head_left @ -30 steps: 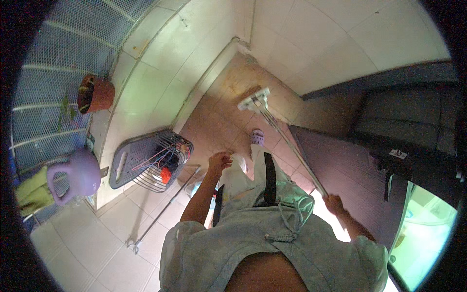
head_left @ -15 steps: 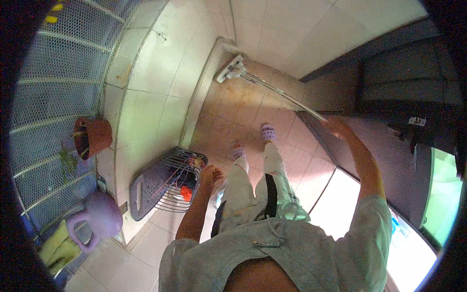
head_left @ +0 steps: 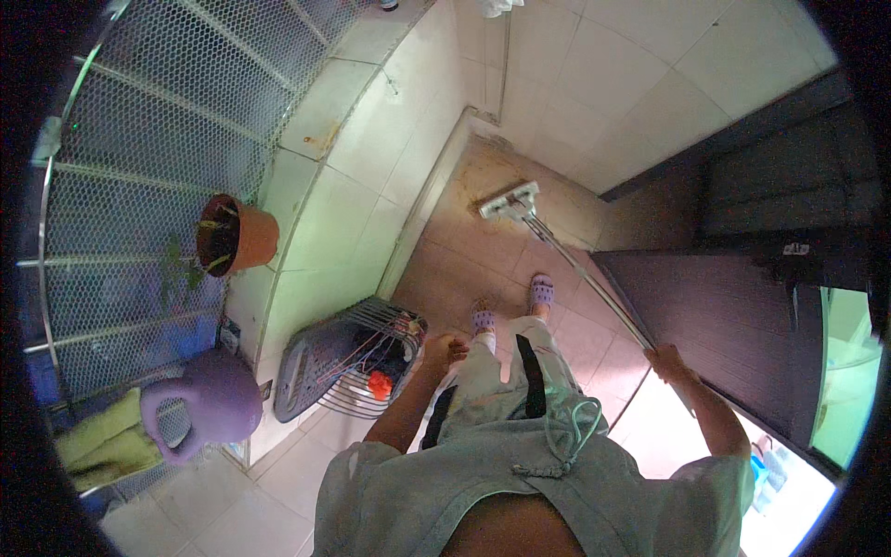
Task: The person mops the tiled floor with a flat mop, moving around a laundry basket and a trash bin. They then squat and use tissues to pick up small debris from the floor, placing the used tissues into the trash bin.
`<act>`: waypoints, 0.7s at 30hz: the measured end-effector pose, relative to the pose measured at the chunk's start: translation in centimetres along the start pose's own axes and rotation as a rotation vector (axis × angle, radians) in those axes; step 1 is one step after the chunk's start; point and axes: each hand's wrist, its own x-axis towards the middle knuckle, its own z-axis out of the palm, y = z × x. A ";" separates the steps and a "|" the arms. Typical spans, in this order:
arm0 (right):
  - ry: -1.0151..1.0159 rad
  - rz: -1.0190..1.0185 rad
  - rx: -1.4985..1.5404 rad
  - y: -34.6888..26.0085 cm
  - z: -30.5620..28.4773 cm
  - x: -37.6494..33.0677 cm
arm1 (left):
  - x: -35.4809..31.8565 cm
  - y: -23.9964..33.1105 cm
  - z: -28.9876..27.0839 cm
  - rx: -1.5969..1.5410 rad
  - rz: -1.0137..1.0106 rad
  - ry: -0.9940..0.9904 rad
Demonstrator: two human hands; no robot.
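Note:
My right hand (head_left: 670,364) is wrapped around the metal handle of a flat-headed mop (head_left: 594,281). The handle slants up and to the left, and its end runs a little past my hand. At its far end the white mop head (head_left: 510,200) rests on the brownish tiled floor (head_left: 478,246), close to the corner of two walls. My left hand (head_left: 445,351) hangs beside my left thigh with its fingers curled in, and nothing shows in it. Close to its left stands a grey slatted basket (head_left: 302,367) holding hangers and a red item.
A brown flowerpot (head_left: 252,239) with a plant sits by the mesh screen (head_left: 139,223) on the left. Below it are a purple rounded container (head_left: 218,395) and a yellowish towel (head_left: 111,441). A dark door (head_left: 715,316) stands on the right. My feet wear purple clogs (head_left: 542,291).
The mop head has come away from the wall corner, nearer to me. My right hand has drawn back toward my body with the handle, which now stands steeper. My view has shifted too.

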 end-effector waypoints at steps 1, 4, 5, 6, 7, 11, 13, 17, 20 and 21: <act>0.119 -0.122 -0.047 1.9 1.4 4.0 | 0.4 0.4 0.2 0.024 0.045 -0.043; 0.220 -0.186 -0.074 3.7 3.8 15.2 | 1.9 1.1 -1.0 0.149 0.141 -0.114; 0.218 -0.189 -0.067 1.2 2.8 16.7 | 2.2 1.4 -2.5 0.213 0.165 -0.105; 0.217 -0.189 -0.058 -1.6 1.5 17.9 | 2.4 1.5 -3.7 0.282 0.181 -0.104; 0.220 -0.185 -0.046 -4.2 0.2 18.8 | 2.5 1.1 -4.7 0.362 0.304 -0.111; 0.266 -0.118 -0.160 -1.1 1.0 17.4 | -1.3 3.9 -0.2 0.037 0.074 -0.004; 0.354 -0.127 -0.226 0.0 2.1 13.5 | -1.2 4.1 -1.0 0.097 0.068 -0.076; 0.664 -0.457 -0.668 9.9 13.9 9.4 | 0.1 4.8 1.7 0.284 0.016 -0.034; 0.370 -0.314 -0.421 8.5 20.1 3.7 | 1.3 5.7 2.5 0.301 -0.046 -0.081; 0.183 0.012 -0.015 3.7 18.8 0.6 | 2.5 5.8 1.9 0.266 -0.086 -0.082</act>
